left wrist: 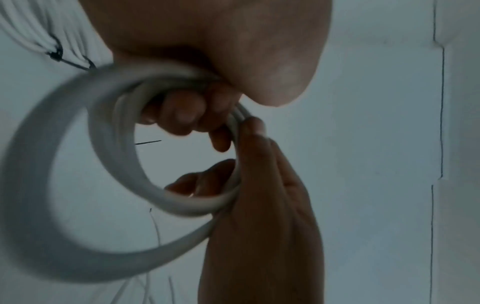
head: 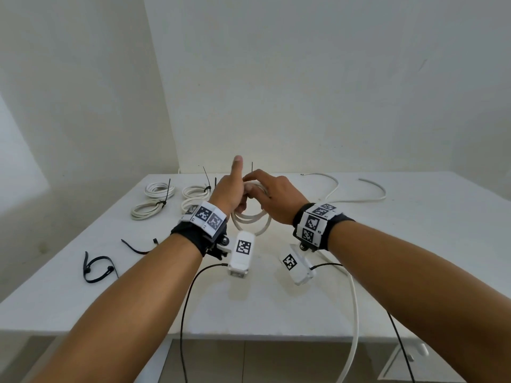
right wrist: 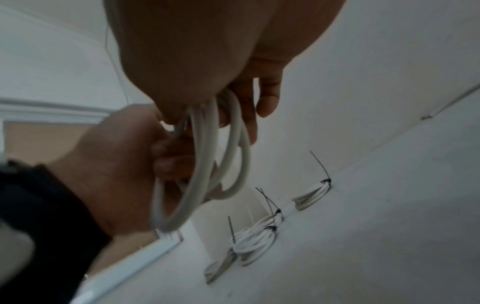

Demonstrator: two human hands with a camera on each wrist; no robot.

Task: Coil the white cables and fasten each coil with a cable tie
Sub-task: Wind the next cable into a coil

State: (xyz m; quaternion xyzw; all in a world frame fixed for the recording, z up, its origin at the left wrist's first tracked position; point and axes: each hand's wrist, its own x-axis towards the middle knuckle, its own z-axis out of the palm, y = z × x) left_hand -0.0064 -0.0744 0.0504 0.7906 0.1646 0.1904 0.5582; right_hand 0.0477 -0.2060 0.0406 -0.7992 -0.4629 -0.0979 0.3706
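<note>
A partly wound white cable coil (head: 252,220) hangs in the air over the middle of the table (head: 414,244). My left hand (head: 238,195) grips its upper left side, fingers curled round the strands (left wrist: 182,117) and one digit pointing straight up. My right hand (head: 255,181) holds the top right of the coil (left wrist: 116,164), thumb inside the loop and fingers outside. In the right wrist view the loops (right wrist: 207,164) hang between both hands. The cable's loose tail (head: 354,299) runs off the table's front edge.
Several tied white coils (head: 159,189) (right wrist: 254,238) lie at the back left, each with a black tie. Loose black cable ties (head: 96,268) lie at the front left. Another loose white cable (head: 359,200) curves along the back right. A wall stands close behind the table.
</note>
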